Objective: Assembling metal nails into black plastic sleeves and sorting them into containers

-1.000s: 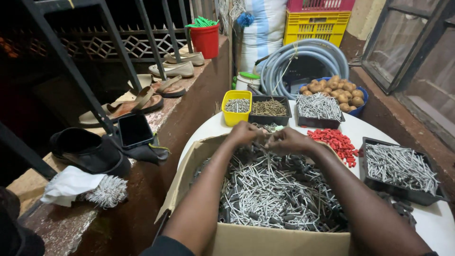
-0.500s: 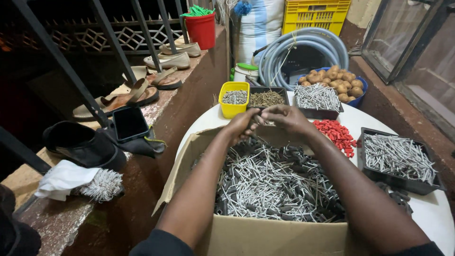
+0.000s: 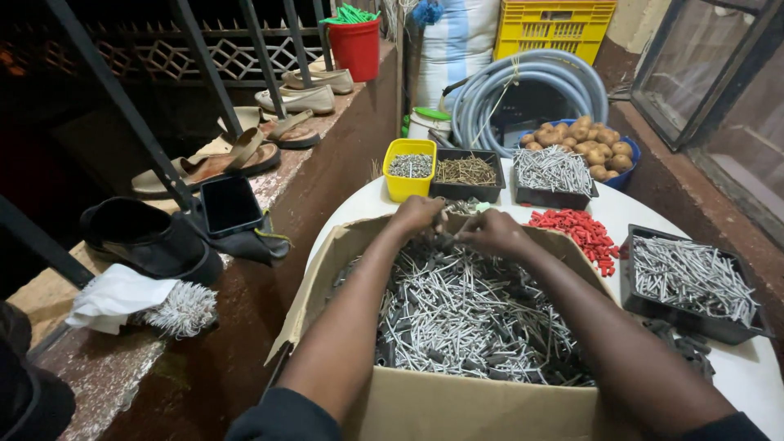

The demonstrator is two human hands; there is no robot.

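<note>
Hands (image 3: 457, 224) together over boxed nails (image 3: 457, 318)

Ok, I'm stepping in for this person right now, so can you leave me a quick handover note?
Left hand and right hand: both at the far end of the cardboard box, fingers curled together on a few nails from the heap of nails.
Around the box on the white table: yellow tub, three black trays of nails, loose red plugs.
Done: trays already hold sorted pieces.
Left: the box is full of mixed nails.
</note>
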